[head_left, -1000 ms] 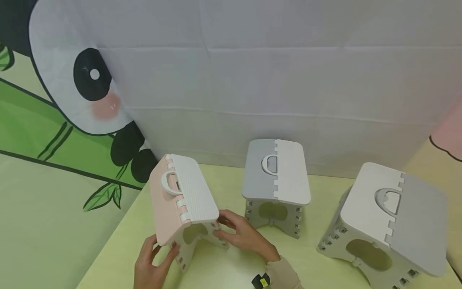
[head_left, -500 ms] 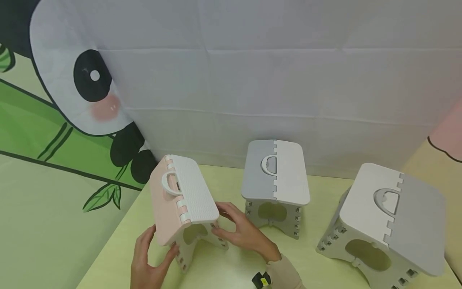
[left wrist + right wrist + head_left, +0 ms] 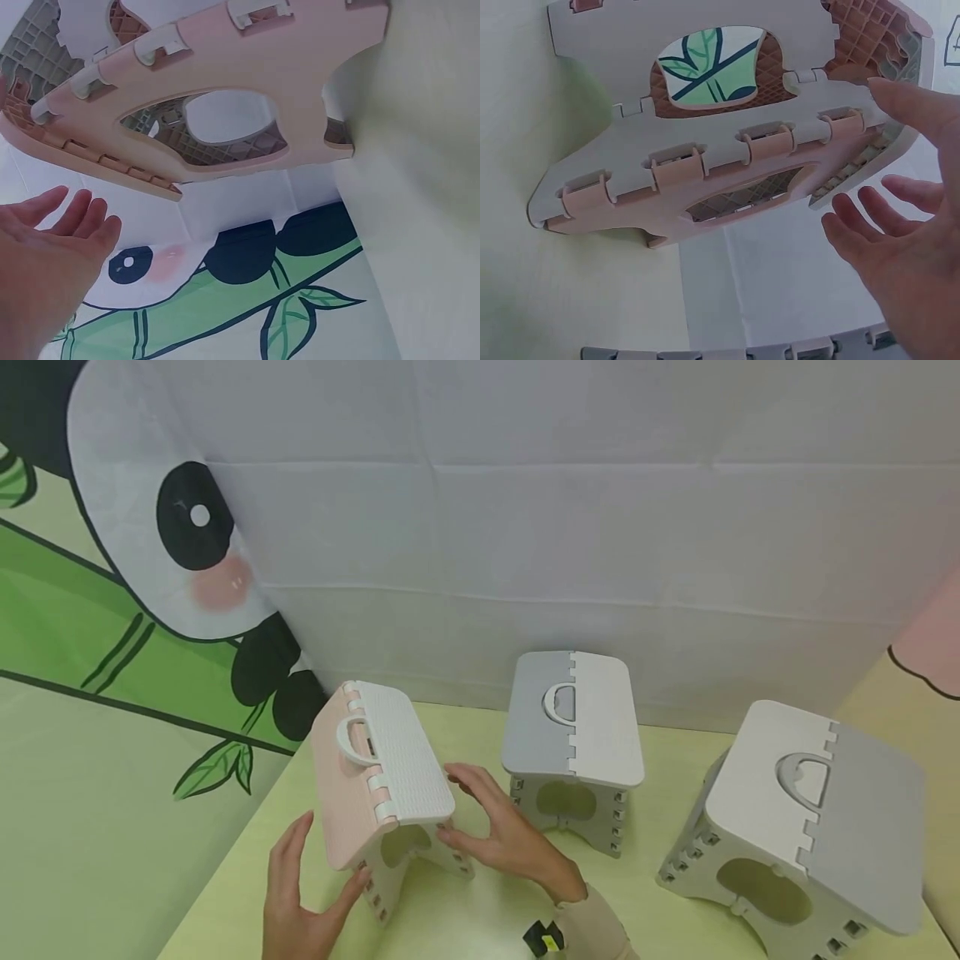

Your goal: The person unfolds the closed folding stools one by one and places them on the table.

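A small folding step stool with one pink and one white top half stands at the left in the head view. Its halves meet along a slightly raised hinge line, where a white handle sticks up. My left hand is spread at its pink side, thumb by the front leg. On the white side is my right hand, thumb at the front corner and fingers extended. In the left wrist view, the left fingers are off the stool. From the right wrist, the right thumb overlaps the stool's top edge.
A grey-and-white folding stool stands in the middle against the fabric backdrop. Another, larger in view, grey-and-white stool is at the right. All stand on a pale yellow-green tabletop. A panda picture covers the left wall.
My left hand has moved outward to the left, its fingers opening away from the pink side. The right fingers have lifted and spread off the white edge. The stools stay put.
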Action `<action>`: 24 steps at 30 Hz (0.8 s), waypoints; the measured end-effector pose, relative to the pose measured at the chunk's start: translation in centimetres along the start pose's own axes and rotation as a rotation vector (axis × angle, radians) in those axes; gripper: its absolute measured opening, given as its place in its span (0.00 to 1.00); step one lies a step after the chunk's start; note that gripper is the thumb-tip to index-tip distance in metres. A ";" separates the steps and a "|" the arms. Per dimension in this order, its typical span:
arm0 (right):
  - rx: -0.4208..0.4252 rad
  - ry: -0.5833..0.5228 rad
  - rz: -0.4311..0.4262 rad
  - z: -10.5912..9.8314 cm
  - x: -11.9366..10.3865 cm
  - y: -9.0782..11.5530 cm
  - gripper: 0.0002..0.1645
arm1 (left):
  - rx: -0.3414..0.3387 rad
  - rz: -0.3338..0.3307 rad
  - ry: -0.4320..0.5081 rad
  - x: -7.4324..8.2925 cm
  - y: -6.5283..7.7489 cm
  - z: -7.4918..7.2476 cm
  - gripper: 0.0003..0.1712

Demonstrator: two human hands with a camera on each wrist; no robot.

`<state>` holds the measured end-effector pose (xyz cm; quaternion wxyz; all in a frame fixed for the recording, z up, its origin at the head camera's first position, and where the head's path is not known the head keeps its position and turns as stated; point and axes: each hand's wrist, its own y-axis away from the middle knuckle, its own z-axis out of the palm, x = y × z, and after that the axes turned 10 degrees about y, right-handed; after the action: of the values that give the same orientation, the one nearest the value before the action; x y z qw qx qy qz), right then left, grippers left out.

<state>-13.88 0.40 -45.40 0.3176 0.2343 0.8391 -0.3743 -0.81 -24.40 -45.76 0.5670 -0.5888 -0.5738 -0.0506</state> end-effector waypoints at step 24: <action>0.080 0.103 -0.188 -1.2 -2.4 -1.2 0.45 | -0.041 0.207 0.082 1.8 -1.7 0.2 0.44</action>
<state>-13.39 0.17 -42.48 0.2282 0.1860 0.8569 -0.4232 -1.58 -23.65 -43.49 0.5802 -0.6538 -0.4849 -0.0273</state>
